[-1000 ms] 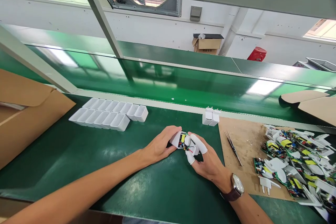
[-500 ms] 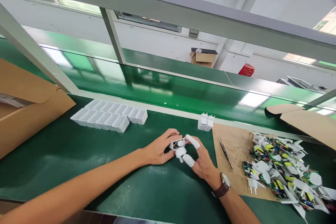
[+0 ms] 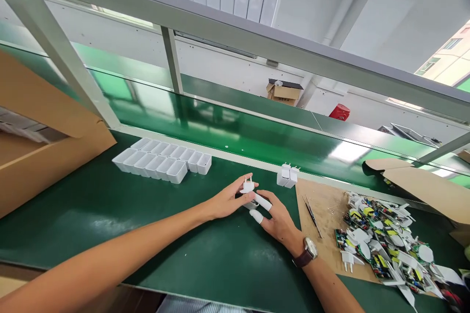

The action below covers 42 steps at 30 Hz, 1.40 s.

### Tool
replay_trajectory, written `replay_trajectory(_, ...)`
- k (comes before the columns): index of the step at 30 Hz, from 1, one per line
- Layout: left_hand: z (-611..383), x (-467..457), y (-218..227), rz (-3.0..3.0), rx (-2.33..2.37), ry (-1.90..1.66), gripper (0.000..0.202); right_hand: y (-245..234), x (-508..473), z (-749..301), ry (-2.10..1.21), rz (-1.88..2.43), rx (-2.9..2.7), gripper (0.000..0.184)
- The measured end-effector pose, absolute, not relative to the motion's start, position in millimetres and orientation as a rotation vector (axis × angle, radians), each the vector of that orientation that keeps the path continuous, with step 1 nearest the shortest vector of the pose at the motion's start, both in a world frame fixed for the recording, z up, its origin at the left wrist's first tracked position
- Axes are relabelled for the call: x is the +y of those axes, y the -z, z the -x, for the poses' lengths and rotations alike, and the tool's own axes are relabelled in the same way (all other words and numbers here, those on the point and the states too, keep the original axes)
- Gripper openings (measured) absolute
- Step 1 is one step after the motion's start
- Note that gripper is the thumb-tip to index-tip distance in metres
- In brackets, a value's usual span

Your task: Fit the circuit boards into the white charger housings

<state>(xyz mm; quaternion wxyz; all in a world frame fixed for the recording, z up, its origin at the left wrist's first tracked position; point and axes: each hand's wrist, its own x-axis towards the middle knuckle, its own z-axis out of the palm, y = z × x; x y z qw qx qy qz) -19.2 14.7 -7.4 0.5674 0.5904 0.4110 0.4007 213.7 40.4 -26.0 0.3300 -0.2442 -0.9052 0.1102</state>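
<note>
Between my hands, above the green bench, is a white charger housing (image 3: 251,205), partly covered by fingers. A white plug cap (image 3: 248,186) with two pins pointing up sits at its far side. My left hand (image 3: 232,201) is closed around these pieces, its thumb laid across them. My right hand (image 3: 278,220) wears white covers on thumb and index finger, and both are bent about the housing's near right side. Whether the cap is seated in the housing is hidden by the fingers.
White empty housings (image 3: 150,162) stand in rows at left, beside a cardboard box (image 3: 84,139). White plug units (image 3: 287,176) stand near the bench's back edge. Tweezers (image 3: 312,216) lie on a brown board (image 3: 325,200), next to a pile of circuit boards with white plug parts (image 3: 385,239).
The plug cap has gone from hanging at the housing's near side, by my right thumb, to its far side with pins up. My left thumb now lies over the pieces. The view has shifted.
</note>
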Motion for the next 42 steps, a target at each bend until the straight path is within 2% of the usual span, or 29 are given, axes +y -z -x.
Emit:
replay_trajectory(5, 19, 9, 8, -1.436, 1.007, -0.94, 0.097, 24, 45, -205, -0.326, 0.61, -2.474, 0.041)
replay_trajectory(9, 19, 6, 14, -1.546, 1.073, -0.909, 0.115, 33, 45, -205, -0.342, 0.624, -2.425, 0.045)
replay_trajectory(16, 15, 1, 13, -1.688, 1.115, -0.89, 0.12, 32, 41, -213, -0.298, 0.655, -2.346, 0.047)
replay_trajectory(22, 14, -2, 7, -1.719, 1.182, -0.816, 0.096, 36, 40, -213, -0.361, 0.669, -2.381, 0.048)
replay_trajectory(30, 17, 0, 7, -1.948, 1.181, -0.906, 0.107, 37, 38, -218, -0.34, 0.673, -2.342, 0.044)
replay_trajectory(35, 17, 5, 8, -2.136, 1.267, -0.967, 0.067, 38, 38, -217, -0.405, 0.748, -2.389, 0.033)
replay_trajectory(42, 17, 5, 8, -2.084, 1.31, -0.969, 0.062, 34, 39, -214, -0.412, 0.774, -2.365, 0.028)
